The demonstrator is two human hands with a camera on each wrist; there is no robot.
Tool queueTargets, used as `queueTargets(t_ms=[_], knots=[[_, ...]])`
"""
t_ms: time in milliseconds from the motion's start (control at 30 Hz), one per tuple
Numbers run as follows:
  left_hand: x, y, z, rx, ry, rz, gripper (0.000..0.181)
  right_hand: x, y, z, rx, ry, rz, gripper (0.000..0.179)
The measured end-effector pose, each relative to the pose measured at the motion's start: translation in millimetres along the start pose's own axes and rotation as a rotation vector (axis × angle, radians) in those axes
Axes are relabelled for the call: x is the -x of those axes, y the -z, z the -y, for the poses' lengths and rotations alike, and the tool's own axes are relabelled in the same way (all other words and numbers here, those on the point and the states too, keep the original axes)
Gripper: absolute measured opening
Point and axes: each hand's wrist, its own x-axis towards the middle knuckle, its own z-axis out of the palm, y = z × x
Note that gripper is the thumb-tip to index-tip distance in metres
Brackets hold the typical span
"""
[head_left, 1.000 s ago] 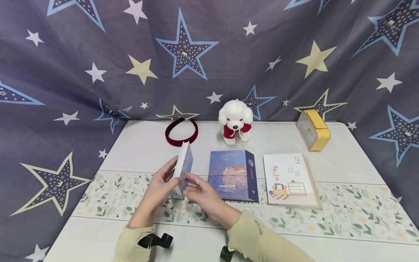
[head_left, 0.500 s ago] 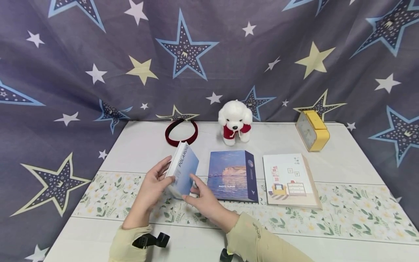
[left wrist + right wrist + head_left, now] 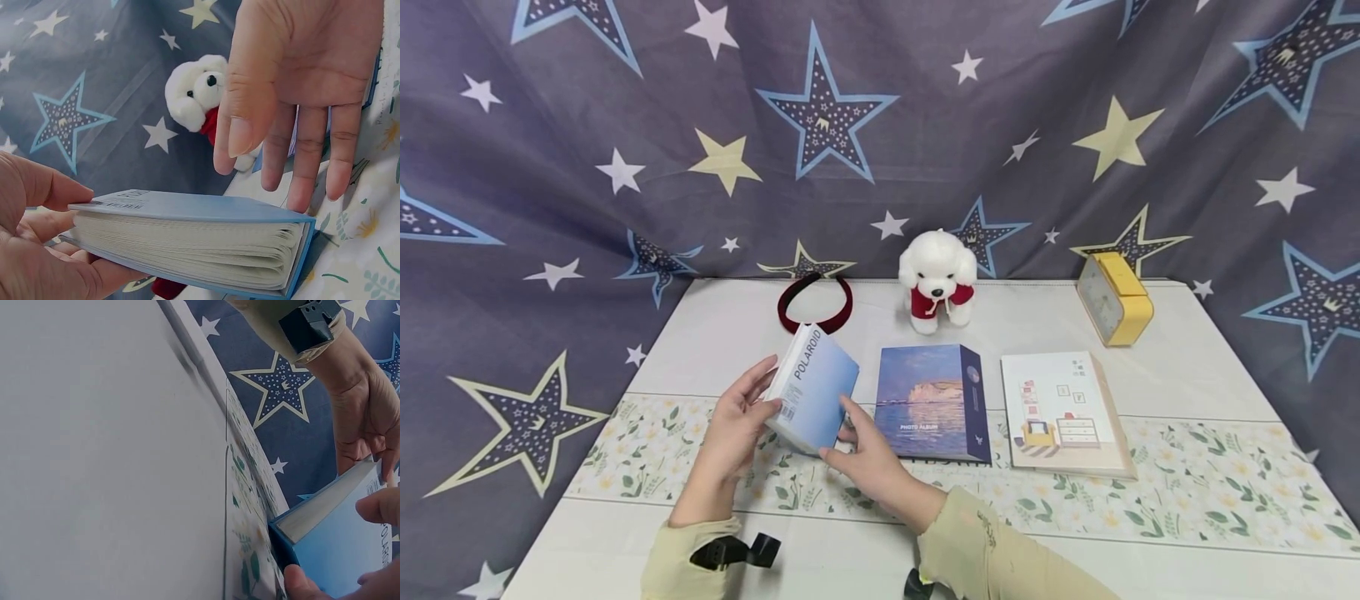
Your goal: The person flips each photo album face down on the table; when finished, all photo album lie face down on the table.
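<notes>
My left hand [image 3: 732, 429] grips a thick blue-and-white photo album [image 3: 820, 383] lettered POLAROID by its spine, thumb on the front cover and fingers behind. The album is tilted above the floral strip, cover toward the head camera. Its page edges [image 3: 187, 240] show in the left wrist view. My right hand [image 3: 880, 467] is at the album's lower right edge, fingers extended; in the left wrist view its fingertips come close to the cover, and contact is hard to tell. To the right lie a purple-blue album [image 3: 925, 404] marked PHOTO ALBUM and a white illustrated book [image 3: 1060, 412].
A dark red headband [image 3: 835, 323] lies behind the held album. Farther right stand a white toy dog [image 3: 936, 267] in red and a yellow clock [image 3: 1123, 300]. A star-printed curtain [image 3: 925, 158] hangs behind the white table [image 3: 722, 321].
The POLAROID album has turned from nearly edge-on, so its blue cover now faces up and right. My left hand has shifted slightly left with it; the right hand has barely moved.
</notes>
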Motion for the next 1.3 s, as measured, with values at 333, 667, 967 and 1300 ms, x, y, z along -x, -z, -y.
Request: queueTargets(t_ms=[333,667,967,1300], knots=[[-0.3,8.2,4.2,0.073,0.057,0.006,0.064,-6.7,-0.7,-6.7,0.043,0.018,-0.006,0.075],[-0.3,16.8,12.7,-0.132,0.107,0.068,0.061,-7.1,0.8,-9.0,0.155,0.042,-0.011,0.073],[-0.7,12.9,15.2,-0.367,0.048,0.092,0.067,-5.5,-0.8,-10.6,0.269,0.082,-0.013,0.068],[-1.4,14.6,27.2,-0.565,-0.060,0.158,0.109,-7.0,0.6,-6.7,0.471,0.169,-0.028,0.066]])
